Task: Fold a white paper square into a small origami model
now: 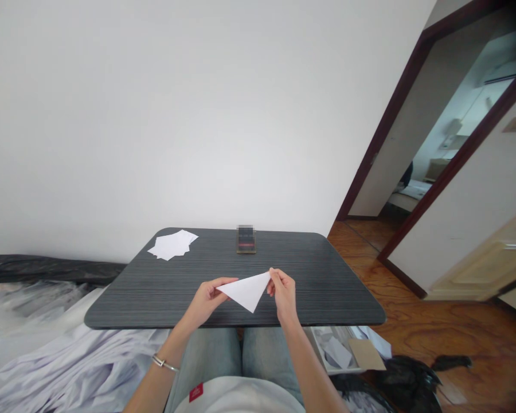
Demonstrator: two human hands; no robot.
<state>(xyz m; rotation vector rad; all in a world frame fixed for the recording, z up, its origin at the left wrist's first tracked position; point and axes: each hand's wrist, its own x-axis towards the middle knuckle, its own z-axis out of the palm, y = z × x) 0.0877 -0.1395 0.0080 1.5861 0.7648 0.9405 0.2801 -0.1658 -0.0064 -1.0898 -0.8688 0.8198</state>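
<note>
**White shirt (pixel 241 396) nearest, paper triangle (pixel 247 291) beyond**

On my remote feed, the left hand (pixel 206 298) pinches the paper triangle's left corner and the right hand (pixel 285 292) its upper right corner, fingertips closed. I see it over the near part of the dark tabletop (pixel 327 287); a phone (pixel 246 241) lies far centre, white sheets (pixel 172 245) far left.

Free passage lies between the papers (pixel 171 245) and dark object (pixel 246 239), wall (pixel 206 126) behind, folded sheet (pixel 248 291) nearer.
</note>
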